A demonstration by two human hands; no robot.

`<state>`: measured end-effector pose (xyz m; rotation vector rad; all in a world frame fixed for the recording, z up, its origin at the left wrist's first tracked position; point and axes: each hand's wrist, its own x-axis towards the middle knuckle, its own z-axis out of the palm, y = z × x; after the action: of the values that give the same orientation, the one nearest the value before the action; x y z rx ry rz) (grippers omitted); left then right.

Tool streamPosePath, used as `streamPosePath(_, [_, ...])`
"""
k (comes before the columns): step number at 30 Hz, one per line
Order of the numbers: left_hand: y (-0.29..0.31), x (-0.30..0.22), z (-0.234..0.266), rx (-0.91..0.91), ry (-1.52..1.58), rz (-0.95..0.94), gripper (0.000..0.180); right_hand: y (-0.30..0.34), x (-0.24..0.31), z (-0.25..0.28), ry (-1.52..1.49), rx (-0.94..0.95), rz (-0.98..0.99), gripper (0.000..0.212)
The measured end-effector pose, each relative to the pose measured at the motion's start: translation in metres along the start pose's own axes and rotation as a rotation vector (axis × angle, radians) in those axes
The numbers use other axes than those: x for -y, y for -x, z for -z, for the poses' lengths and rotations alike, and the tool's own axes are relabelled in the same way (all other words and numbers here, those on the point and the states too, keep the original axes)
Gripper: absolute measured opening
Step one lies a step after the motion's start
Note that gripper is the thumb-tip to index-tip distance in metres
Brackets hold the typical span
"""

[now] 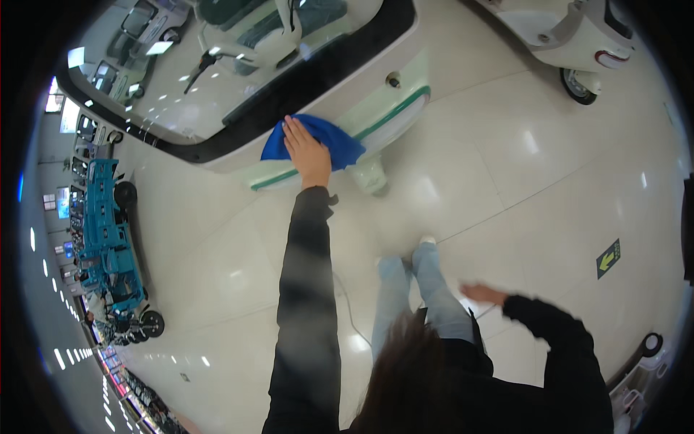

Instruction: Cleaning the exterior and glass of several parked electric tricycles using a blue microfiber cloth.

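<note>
My left hand (306, 153) lies flat on a blue cloth (345, 147), fingers stretched out together. The cloth is spread against the white front panel (350, 101) of a small vehicle, just below the black border of its windshield (188, 94). A green strip (394, 113) runs along the panel on both sides of the cloth, which covers its middle. My right hand (483, 293) hangs low beside my legs, apart from the vehicle. Motion smears its fingers, and nothing can be made out in it.
A white scooter (549, 36) stands at the far right, and part of another light vehicle (636, 394) at the lower right. Blue cargo tricycles (108, 231) line the left. A thin cable (349, 304) lies on the tiled floor near my feet. A floor arrow sign (608, 258) is at right.
</note>
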<state>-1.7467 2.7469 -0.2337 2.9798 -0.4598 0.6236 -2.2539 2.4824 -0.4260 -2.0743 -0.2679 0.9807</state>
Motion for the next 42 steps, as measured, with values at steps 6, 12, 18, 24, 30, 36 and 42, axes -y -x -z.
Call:
streamPosePath(6, [-0.013, -0.022, -0.007, -0.115, 0.246, 0.191, 0.070, 0.161, -0.038, -0.115, -0.615, 0.119, -0.764, 0.054])
streamPosePath(12, [-0.040, -0.040, -0.010, 0.147, -0.271, 0.125, 0.045, 0.138, -0.003, -0.059, -0.807, -0.228, -0.739, 0.053])
streamPosePath(18, [0.020, -0.036, -0.058, -0.197, 0.459, 0.183, 0.037, 0.109, 0.009, 0.002, -0.883, -0.484, -0.565, 0.051])
streamPosePath(24, [0.231, -0.015, -0.125, 0.177, 0.357, -0.076, 0.042, 0.105, -0.005, 0.041, -0.989, -0.567, -0.523, 0.050])
streamPosePath(30, [0.308, -0.024, -0.147, 0.556, 0.331, 0.638, 0.048, 0.117, -0.045, 0.077, -1.115, -0.537, -0.569, 0.049])
streamPosePath(36, [0.236, -0.108, -0.200, 0.673, 0.191, 0.646, 0.051, 0.134, -0.091, 0.164, -1.236, -0.553, -0.651, 0.048])
streamPosePath(42, [0.075, -0.249, -0.249, 0.768, 0.288, -0.168, 0.030, 0.148, -0.120, 0.245, -1.351, -0.636, -0.655, 0.047])
